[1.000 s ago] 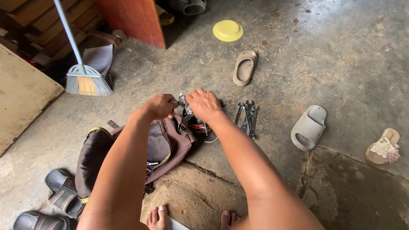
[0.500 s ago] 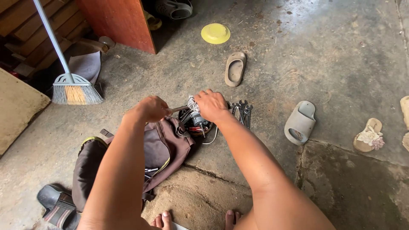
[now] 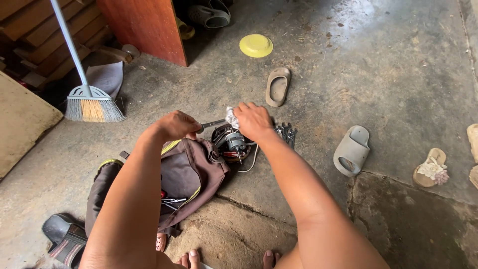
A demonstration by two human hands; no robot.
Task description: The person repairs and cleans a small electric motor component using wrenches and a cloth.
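My left hand (image 3: 177, 125) is closed around the handle of a metal wrench (image 3: 213, 123) that points right. My right hand (image 3: 253, 121) grips a crumpled white rag (image 3: 231, 117) pressed onto the far end of that wrench. Just below both hands a small electric motor (image 3: 233, 142) with copper windings and a loose wire lies on the concrete floor. A brown tool bag (image 3: 186, 174) lies open under my left forearm, with tools showing inside. Several wrenches (image 3: 285, 133) lie on the floor right of my right hand.
A broom (image 3: 89, 99) leans at the left by stacked wood. A yellow lid (image 3: 256, 45) and a tan slipper (image 3: 277, 86) lie ahead. A grey slide (image 3: 352, 150) and sandals (image 3: 430, 168) lie at the right. Dark sandals (image 3: 63, 236) sit lower left; my toes (image 3: 191, 259) show below.
Both hands have lifted slightly off the motor, with the wrench and rag now held between them. The view has tilted and shifted a little.
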